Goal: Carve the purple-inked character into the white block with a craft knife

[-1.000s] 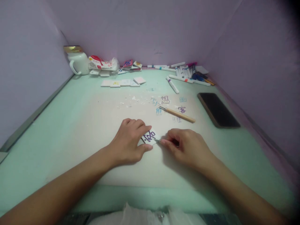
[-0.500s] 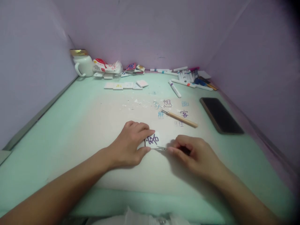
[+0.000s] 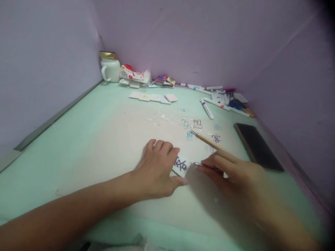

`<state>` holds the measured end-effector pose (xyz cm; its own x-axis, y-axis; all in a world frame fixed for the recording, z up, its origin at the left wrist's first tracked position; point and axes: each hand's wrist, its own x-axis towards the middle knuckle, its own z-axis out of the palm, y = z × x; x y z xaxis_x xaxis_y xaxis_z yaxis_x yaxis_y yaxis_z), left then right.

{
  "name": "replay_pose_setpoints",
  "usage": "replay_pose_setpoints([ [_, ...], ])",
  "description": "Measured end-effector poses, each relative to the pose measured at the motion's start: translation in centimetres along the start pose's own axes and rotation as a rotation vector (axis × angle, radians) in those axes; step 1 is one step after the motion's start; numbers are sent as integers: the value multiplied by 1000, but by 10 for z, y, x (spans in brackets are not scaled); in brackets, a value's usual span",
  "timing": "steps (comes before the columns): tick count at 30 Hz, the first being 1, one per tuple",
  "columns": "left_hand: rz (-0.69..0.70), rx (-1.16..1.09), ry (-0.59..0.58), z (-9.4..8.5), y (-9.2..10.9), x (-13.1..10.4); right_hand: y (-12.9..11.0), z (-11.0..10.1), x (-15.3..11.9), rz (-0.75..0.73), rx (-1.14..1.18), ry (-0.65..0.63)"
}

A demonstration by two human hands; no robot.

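A small white block [image 3: 181, 165] with a purple written character lies near the middle of the table. My left hand [image 3: 159, 169] holds it at its left side, fingers at the top edge and thumb at the bottom corner. My right hand [image 3: 230, 170] is closed around a thin metal-tipped knife [image 3: 198, 164], its tip just right of the block. Most of the knife is hidden in the fingers. Beyond the right hand lies a wooden-handled carving tool [image 3: 209, 141], partly covered by that hand.
A dark phone [image 3: 258, 146] lies at the right. Markers [image 3: 206, 108] are scattered at the back right. Along the back are white blocks [image 3: 149, 97], a plastic packet [image 3: 134, 74] and a white mug [image 3: 111, 69]. White shavings [image 3: 163, 116] and written characters [image 3: 197, 124] mark the table.
The view has shifted, moving the scene in the picture. The block has turned slightly under my left hand. My right hand has drawn the knife tip off the block and moved nearer the wooden-handled tool.
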<state>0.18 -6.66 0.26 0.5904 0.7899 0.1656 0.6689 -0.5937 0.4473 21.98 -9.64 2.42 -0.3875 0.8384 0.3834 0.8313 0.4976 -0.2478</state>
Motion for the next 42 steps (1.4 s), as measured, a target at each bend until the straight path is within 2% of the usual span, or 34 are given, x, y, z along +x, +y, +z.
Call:
replay_pose_setpoints([
  [4,118,-71,-7,2,-1,0,4,-9,8,54,234,-118],
  [7,188,-188,-11,0,-8,-1,8,-15,13,81,493,-129],
  [10,157,-210,-18,-3,-14,-2,12,-13,16,110,833,-89],
  [13,98,-173,-15,-6,-17,-2,12,-5,18,284,1185,-59],
  [16,85,-157,-34,-8,-17,-1,10,4,15,375,1375,-73],
  [20,80,-147,-59,-10,-17,0,4,15,5,325,1312,70],
  [25,137,-170,-116,-11,-17,2,-12,26,-7,419,934,283],
  [28,158,-195,-135,-11,-18,2,-19,31,-8,344,858,327],
  [30,159,-194,-127,-11,-17,2,-22,35,-8,345,835,345],
  [33,168,-185,-123,-11,-17,2,-22,39,-6,367,790,349],
  [38,175,-182,-131,-11,-18,2,-13,40,-2,102,761,164],
  [42,180,-189,-133,-11,-18,2,-8,40,-1,144,768,99],
])
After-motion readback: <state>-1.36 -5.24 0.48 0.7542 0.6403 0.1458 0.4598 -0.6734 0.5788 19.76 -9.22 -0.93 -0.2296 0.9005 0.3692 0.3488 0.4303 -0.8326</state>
